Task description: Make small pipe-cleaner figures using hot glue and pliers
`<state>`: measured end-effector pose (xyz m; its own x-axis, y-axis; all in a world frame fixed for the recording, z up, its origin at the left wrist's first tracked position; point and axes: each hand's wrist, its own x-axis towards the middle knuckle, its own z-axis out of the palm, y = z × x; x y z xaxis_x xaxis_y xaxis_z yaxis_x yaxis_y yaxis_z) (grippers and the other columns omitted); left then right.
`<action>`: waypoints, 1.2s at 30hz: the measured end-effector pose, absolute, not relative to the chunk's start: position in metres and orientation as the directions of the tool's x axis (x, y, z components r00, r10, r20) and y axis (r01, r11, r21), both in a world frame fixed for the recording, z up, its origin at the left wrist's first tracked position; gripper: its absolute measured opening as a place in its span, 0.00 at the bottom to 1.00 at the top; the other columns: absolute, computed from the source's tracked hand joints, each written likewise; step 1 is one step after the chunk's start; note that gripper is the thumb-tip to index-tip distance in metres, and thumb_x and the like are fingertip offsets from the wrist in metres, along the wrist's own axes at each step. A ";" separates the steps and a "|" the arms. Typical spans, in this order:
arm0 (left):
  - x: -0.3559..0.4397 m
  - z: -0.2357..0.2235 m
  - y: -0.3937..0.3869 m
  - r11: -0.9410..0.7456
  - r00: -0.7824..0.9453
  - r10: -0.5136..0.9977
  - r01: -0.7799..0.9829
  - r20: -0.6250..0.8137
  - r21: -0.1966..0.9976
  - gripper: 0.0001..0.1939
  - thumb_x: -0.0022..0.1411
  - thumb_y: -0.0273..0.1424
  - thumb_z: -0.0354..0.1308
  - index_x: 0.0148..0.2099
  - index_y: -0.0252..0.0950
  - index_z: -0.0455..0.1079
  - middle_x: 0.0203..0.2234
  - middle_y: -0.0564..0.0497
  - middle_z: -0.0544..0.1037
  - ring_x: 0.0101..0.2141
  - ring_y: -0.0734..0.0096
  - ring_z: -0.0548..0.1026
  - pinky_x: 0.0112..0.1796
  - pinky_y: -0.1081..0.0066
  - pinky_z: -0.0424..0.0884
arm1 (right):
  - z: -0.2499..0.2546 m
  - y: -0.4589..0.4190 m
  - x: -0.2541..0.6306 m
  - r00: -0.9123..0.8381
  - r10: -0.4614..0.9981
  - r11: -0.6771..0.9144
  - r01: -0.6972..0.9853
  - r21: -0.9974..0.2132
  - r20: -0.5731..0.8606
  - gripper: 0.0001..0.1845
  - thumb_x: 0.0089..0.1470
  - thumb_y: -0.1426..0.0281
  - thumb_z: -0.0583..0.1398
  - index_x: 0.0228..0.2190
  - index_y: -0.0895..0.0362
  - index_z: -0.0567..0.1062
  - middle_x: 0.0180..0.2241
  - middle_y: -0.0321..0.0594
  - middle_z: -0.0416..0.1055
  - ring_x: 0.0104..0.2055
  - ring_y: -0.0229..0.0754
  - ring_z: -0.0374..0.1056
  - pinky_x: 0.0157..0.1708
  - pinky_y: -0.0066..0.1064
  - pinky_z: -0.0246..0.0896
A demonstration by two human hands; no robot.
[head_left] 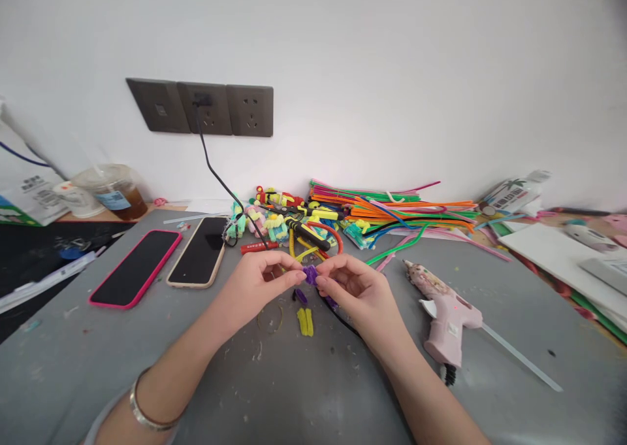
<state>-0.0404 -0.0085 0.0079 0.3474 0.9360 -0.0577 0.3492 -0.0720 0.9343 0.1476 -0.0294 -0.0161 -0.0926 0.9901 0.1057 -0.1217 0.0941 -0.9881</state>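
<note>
Between my fingertips, above the middle of the table, is a small bent piece of purple pipe cleaner [310,275]. My left hand [267,278] pinches its left side with thumb and forefinger. The right side is pinched by my right hand [350,285]. Just below lies a folded yellow pipe cleaner piece [305,322], flat on the grey table [284,393]. A small purple loop [300,296] rests beside it, and more purple shows partly hidden under my right fingers.
Pliers [306,231] and a heap of coloured pipe cleaners [411,213] lie along the wall. A pink glue gun [443,314] with a glue stick is at right. Two phones [136,268] lie left, near a drink cup [117,190]. A black cable [213,170] hangs from the socket.
</note>
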 end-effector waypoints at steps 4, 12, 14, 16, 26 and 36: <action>-0.040 0.007 -0.009 -0.063 0.336 0.940 0.354 -0.064 0.933 0.15 0.59 0.42 0.61 0.35 0.34 0.76 0.24 0.54 0.71 0.25 0.74 0.63 0.26 0.73 0.58 | -0.017 -0.029 0.148 -0.092 0.989 0.102 -0.124 -0.987 0.114 0.12 0.48 0.62 0.70 0.30 0.56 0.77 0.26 0.36 0.73 0.28 0.36 0.68 0.30 0.27 0.68; -0.041 0.008 -0.009 -0.069 0.377 0.924 0.321 -0.060 0.944 0.14 0.60 0.41 0.61 0.34 0.34 0.76 0.26 0.53 0.73 0.25 0.75 0.63 0.27 0.73 0.58 | -0.016 -0.029 0.150 -0.142 0.988 0.041 -0.149 -0.988 0.062 0.14 0.47 0.59 0.71 0.30 0.56 0.78 0.27 0.37 0.75 0.28 0.37 0.70 0.32 0.30 0.71; -0.041 0.010 -0.009 -0.067 0.382 0.922 0.307 -0.059 0.949 0.13 0.60 0.40 0.61 0.34 0.34 0.76 0.27 0.53 0.74 0.25 0.75 0.64 0.27 0.73 0.59 | -0.016 -0.029 0.150 -0.149 0.988 0.026 -0.159 -0.987 0.050 0.14 0.47 0.59 0.71 0.30 0.56 0.78 0.27 0.37 0.76 0.28 0.37 0.70 0.32 0.30 0.71; -0.040 0.011 -0.009 -0.068 0.380 0.924 0.298 -0.052 0.952 0.13 0.60 0.40 0.61 0.34 0.34 0.76 0.27 0.53 0.75 0.26 0.74 0.65 0.28 0.73 0.60 | -0.015 -0.030 0.150 -0.148 0.988 0.017 -0.172 -0.985 0.043 0.15 0.46 0.59 0.71 0.30 0.56 0.78 0.27 0.37 0.76 0.27 0.37 0.70 0.32 0.30 0.71; -0.041 0.012 -0.009 -0.089 0.373 0.927 0.311 -0.035 0.946 0.14 0.59 0.40 0.61 0.33 0.33 0.77 0.26 0.51 0.76 0.25 0.74 0.66 0.27 0.73 0.61 | -0.013 -0.030 0.149 -0.165 0.986 -0.033 -0.198 -0.980 0.000 0.14 0.45 0.59 0.72 0.28 0.56 0.79 0.26 0.36 0.75 0.27 0.37 0.70 0.32 0.31 0.71; -0.043 0.009 -0.008 -0.107 0.402 0.915 0.326 -0.035 0.939 0.15 0.61 0.41 0.60 0.34 0.34 0.76 0.27 0.53 0.74 0.26 0.74 0.64 0.27 0.73 0.58 | -0.014 -0.030 0.150 -0.179 0.984 -0.041 -0.221 -0.975 -0.001 0.14 0.45 0.60 0.72 0.28 0.56 0.79 0.26 0.35 0.75 0.26 0.35 0.69 0.31 0.29 0.70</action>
